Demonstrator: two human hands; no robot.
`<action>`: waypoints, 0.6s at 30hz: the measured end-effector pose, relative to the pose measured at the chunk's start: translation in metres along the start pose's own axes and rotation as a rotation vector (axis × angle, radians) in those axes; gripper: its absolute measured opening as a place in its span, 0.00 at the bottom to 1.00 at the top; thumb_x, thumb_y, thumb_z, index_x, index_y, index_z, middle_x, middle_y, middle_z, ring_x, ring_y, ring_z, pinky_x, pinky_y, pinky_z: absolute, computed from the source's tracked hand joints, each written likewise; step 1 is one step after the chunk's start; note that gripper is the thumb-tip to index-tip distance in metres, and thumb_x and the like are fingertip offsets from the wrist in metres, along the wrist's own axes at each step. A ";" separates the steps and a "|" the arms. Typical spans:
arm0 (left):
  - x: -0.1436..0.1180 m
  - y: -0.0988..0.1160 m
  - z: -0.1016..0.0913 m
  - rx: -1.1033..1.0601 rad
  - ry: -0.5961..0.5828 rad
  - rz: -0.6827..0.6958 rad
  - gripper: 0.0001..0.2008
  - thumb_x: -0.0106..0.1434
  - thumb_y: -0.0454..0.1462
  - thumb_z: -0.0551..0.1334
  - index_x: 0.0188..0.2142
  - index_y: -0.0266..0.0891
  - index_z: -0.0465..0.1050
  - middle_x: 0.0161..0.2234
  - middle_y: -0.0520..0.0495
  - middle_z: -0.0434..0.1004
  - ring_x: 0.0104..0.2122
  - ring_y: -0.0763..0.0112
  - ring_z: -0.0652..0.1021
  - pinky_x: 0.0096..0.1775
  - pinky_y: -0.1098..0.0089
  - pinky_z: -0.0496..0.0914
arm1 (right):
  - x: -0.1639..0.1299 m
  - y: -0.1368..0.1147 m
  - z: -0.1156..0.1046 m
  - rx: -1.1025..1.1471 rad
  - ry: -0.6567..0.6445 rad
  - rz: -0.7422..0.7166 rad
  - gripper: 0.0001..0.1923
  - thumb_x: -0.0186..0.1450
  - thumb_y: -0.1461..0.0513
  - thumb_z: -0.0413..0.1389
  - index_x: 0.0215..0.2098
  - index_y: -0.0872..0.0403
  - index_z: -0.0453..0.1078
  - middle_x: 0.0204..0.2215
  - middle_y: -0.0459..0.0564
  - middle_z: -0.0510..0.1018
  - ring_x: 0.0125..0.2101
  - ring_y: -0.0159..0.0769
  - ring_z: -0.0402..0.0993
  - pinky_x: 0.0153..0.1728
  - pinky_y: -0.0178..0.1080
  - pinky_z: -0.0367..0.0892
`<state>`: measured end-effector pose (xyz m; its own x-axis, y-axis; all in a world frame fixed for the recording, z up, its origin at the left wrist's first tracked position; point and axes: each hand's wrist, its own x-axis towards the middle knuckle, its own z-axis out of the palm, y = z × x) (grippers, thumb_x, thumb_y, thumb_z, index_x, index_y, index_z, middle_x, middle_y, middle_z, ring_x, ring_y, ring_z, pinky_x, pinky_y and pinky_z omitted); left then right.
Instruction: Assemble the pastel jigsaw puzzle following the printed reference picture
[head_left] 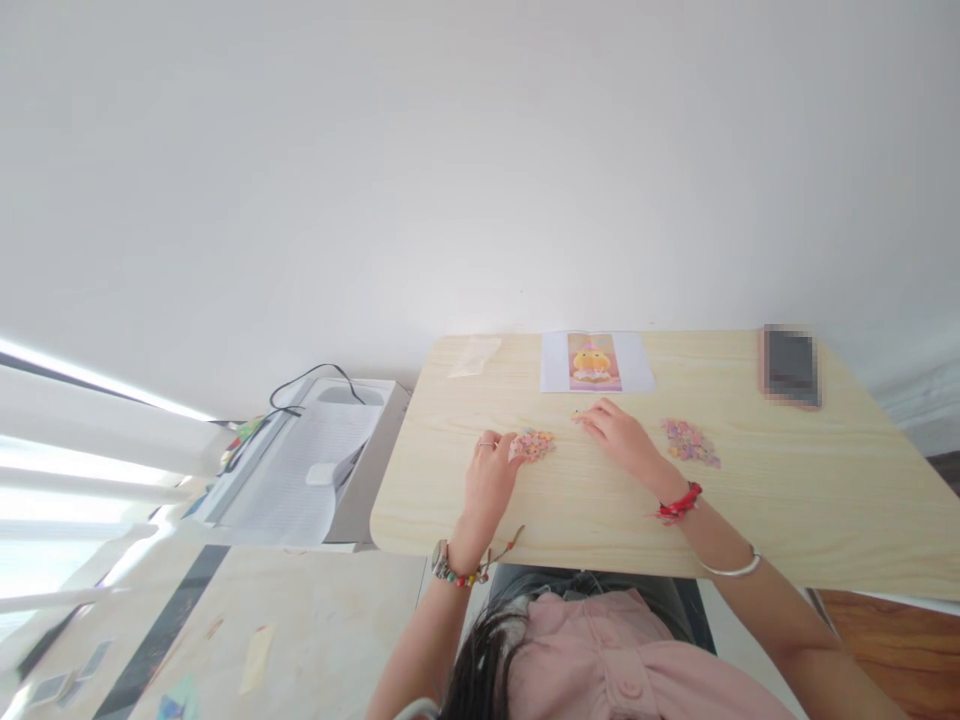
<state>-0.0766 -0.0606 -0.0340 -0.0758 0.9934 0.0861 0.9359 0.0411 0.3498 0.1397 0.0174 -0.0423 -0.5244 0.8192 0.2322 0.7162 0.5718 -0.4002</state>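
Note:
My right hand (621, 440) is closed in a pinch on a small yellowish jigsaw piece (577, 415), just above or on the wooden table (450, 500). My left hand (491, 478) rests at the left edge of a pile of pink, yellow and purple jigsaw pieces (535, 444). Its thumb and index finger are apart, with the near side of the pile between them; the other fingers are partly hidden. Right of my right forearm lies a second pile of jigsaw pieces (690, 443). Behind both hands is a white sheet (555, 365) bearing a printed yellow cartoon picture (594, 362).
A translucent plastic bag (475, 356) lies at the table's back left. A dark, blurred-out device (790, 366) is at the back right. To the left stands a white box-like unit (367, 470) with papers (300, 470) and a black cable (319, 367). A white wall rises behind.

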 end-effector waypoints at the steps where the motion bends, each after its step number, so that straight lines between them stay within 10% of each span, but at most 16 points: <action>1: 0.004 0.005 0.000 -0.013 -0.005 0.019 0.10 0.59 0.36 0.57 0.42 0.41 0.68 0.37 0.47 0.65 0.38 0.69 0.70 0.39 0.70 0.67 | -0.005 0.009 -0.004 -0.013 0.022 0.047 0.11 0.65 0.63 0.45 0.38 0.54 0.69 0.35 0.50 0.70 0.34 0.35 0.68 0.35 0.36 0.63; 11: 0.067 0.083 0.039 0.073 -0.147 0.318 0.07 0.62 0.34 0.53 0.36 0.38 0.70 0.37 0.45 0.65 0.39 0.68 0.68 0.34 0.72 0.66 | -0.026 0.045 -0.011 -0.108 -0.029 0.221 0.10 0.64 0.61 0.47 0.35 0.54 0.69 0.36 0.50 0.69 0.32 0.34 0.69 0.33 0.35 0.62; 18: 0.075 0.100 0.053 0.124 -0.179 0.375 0.10 0.64 0.35 0.49 0.36 0.38 0.69 0.39 0.43 0.64 0.42 0.67 0.66 0.35 0.71 0.65 | -0.021 0.043 -0.003 -0.049 -0.032 0.246 0.08 0.63 0.61 0.49 0.35 0.55 0.69 0.36 0.50 0.69 0.34 0.34 0.70 0.36 0.35 0.62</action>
<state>0.0295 0.0236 -0.0420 0.3281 0.9444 0.0194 0.9223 -0.3248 0.2093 0.1827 0.0243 -0.0616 -0.3452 0.9327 0.1043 0.8453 0.3573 -0.3973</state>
